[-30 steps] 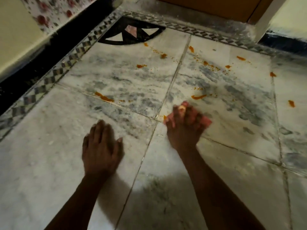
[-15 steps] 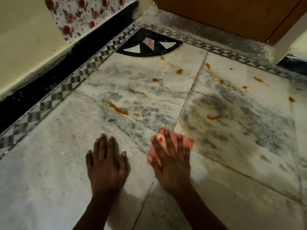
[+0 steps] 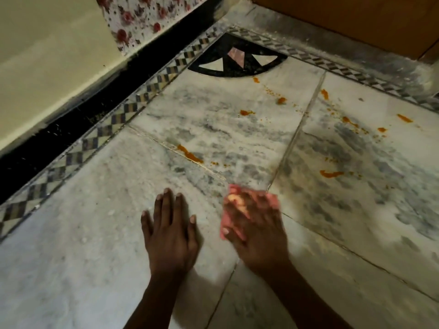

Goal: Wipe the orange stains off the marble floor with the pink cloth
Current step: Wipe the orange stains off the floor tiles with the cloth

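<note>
- Since a second ago the pink cloth (image 3: 270, 198) has been drawn back over the tile joint (image 3: 292, 138), nearer the left hand (image 3: 171, 233).
- It is pressed flat to the marble floor (image 3: 95, 257) under the right hand (image 3: 259, 233) — fingers spread, nothing clasped, blurred.
- Just left of that grip the left hand is laid flat, fingers straight.
- Orange stains (image 3: 331, 173) are seen beyond the grip — streaks ahead-left and ahead-right.

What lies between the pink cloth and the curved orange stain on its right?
Head view: only bare marble floor separates the pink cloth from that stain.
</note>
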